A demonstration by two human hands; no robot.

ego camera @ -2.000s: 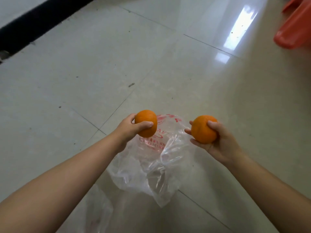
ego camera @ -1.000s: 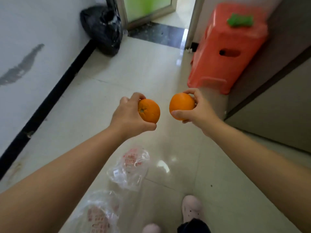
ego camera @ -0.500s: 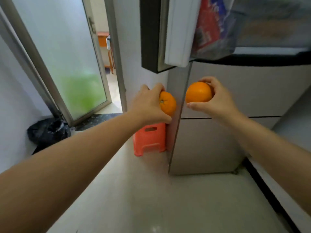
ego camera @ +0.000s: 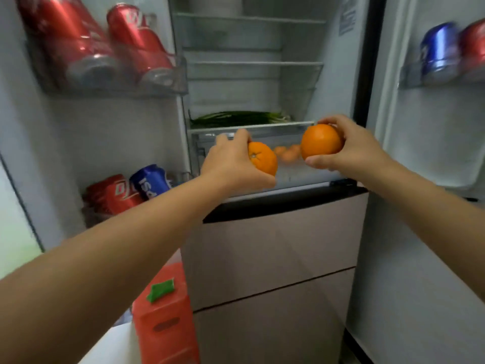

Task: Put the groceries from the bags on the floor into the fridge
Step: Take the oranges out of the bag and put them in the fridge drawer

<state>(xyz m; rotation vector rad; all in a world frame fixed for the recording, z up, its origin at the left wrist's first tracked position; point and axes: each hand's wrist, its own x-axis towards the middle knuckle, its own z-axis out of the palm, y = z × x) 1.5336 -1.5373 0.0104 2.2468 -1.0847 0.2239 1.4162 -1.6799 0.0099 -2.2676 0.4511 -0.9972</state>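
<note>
L door shelf, top: two red soda cans [ego camera: 86,40] behind a clear plastic rail; lower shelf: a red can w/ a blue can [ego camera: 151,181] beside it. Below, an orange-red plastic stool [ego camera: 168,329] w/ a small green scrap [ego camera: 160,289] on top stands against the fridge's beige lower drawers [ego camera: 273,258]. Left hand [ego camera: 231,164]: grip curled round a round orange fruit [ego camera: 262,158], held in front of the clear crisper drawer [ego camera: 309,177], which has small orange fruits [ego camera: 287,153] inside. Green onions [ego camera: 236,118] lie on the glass shelf above. Right hand [ego camera: 351,148]: fingers wrapped round a second, larger-looking orange [ego camera: 320,143], same height. R door shelf: blue can [ego camera: 438,52], red one beside it.
</note>
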